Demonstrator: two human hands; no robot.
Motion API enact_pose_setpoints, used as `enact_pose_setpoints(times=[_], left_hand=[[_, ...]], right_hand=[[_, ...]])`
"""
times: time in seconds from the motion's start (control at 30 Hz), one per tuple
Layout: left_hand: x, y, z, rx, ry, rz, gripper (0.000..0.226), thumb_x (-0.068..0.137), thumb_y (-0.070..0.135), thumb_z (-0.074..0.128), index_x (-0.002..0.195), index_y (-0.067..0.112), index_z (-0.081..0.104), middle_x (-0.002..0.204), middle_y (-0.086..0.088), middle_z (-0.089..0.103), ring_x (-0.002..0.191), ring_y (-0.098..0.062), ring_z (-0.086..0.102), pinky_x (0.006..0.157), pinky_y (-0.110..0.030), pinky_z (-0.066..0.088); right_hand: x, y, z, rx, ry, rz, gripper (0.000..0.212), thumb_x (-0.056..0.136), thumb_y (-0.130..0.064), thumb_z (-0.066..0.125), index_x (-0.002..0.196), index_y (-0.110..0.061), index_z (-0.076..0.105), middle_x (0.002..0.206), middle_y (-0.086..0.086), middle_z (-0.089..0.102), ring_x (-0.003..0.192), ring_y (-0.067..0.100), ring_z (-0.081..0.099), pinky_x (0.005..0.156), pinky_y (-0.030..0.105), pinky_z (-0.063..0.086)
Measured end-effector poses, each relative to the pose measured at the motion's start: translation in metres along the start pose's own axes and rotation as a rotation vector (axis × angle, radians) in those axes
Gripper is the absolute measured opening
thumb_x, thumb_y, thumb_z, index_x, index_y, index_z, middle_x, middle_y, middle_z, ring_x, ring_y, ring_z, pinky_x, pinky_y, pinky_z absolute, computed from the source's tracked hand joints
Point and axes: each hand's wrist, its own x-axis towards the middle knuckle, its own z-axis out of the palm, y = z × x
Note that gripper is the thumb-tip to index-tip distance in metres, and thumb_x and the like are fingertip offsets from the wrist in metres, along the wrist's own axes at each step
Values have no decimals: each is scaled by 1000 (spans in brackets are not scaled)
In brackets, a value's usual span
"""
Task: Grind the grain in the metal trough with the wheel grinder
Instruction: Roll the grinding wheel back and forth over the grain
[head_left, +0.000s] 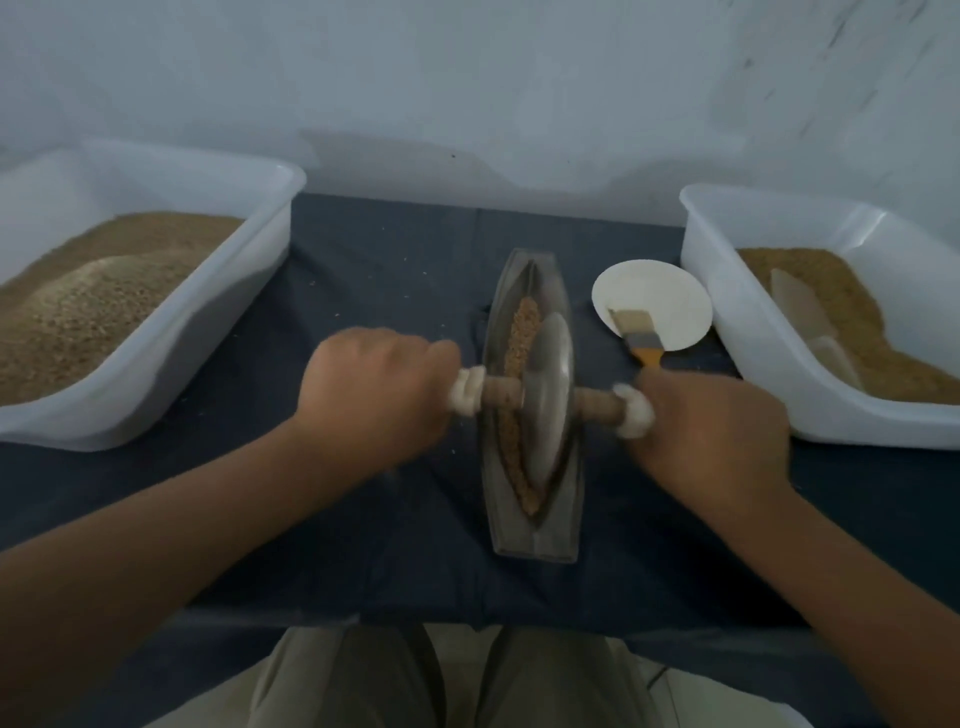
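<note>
The left hand (371, 387) and right hand (711, 431) each hold a handle end of the wheel grinder (550, 395) in a closed grip, its wheel standing in the metal trough (535, 535) beside the grain (524, 332).

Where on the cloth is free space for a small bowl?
Bare cloth lies between the left tub and the metal trough, beyond the left hand. Crowded: between trough and right tub, the white plate and brush fill it.

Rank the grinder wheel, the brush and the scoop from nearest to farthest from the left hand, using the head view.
1. grinder wheel: in the trough, just right of the left hand, which grips its handle.
2. brush: bristles on the white plate, beyond the wheel.
3. scoop: in the right tub, farthest right.
</note>
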Motion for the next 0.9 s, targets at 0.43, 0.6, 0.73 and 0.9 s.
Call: enact_pose_setpoints(times=[0.43, 0.6, 0.73, 0.9], left_hand=[[89, -14, 40, 54, -250, -205, 27, 84, 36, 64, 70, 25, 43, 60, 8, 34, 57, -29, 53, 56, -31, 36], [2, -4, 10, -31, -50, -44, 50, 68, 27, 82, 66, 27, 31, 54, 8, 30, 42, -18, 28, 55, -21, 11], [14, -6, 23, -11, -74, -99, 45, 75, 33, 79, 62, 26, 36, 50, 4, 40, 39, -21, 36, 53, -22, 17], [85, -21, 55, -3, -166, -232, 38, 94, 47, 59, 68, 24, 44, 63, 0, 54, 59, -32, 63, 55, -29, 33]], right_hand=[[93, 8, 37, -21, -9, 144, 55, 97, -58, 26, 66, -25, 58, 58, -6, 50, 50, 12, 40, 54, 29, 29], [4, 3, 2, 54, -11, 22, 30, 88, -57, 40, 67, -35, 39, 51, -14, 38, 41, 9, 38, 40, 32, 44], [16, 4, 12, 16, 3, 28, 36, 92, -58, 40, 65, -34, 38, 52, -13, 36, 43, 8, 34, 43, 24, 30], [102, 10, 38, -68, 10, 89, 46, 97, -47, 33, 64, -22, 52, 59, -3, 49, 53, 19, 46, 53, 29, 26]])
